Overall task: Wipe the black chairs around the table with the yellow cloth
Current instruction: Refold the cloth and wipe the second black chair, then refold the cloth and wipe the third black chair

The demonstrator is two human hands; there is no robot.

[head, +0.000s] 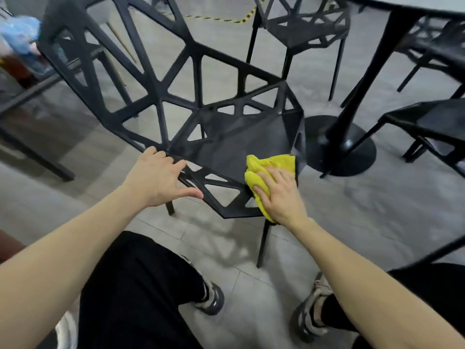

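Pressing the yellow cloth [270,163] flat-fingered on the near right seat corner of the black chair [226,137], the right hand [281,195] could slip over the edge; the left hand [161,177], fingers spread, merely steadies the near left rim.

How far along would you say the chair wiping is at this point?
Nothing shows as finished. In hand: the right hand presses the yellow cloth on the nearest chair's seat while the left hand steadies its edge. At least two other black chairs, far chair and right chair, remain.
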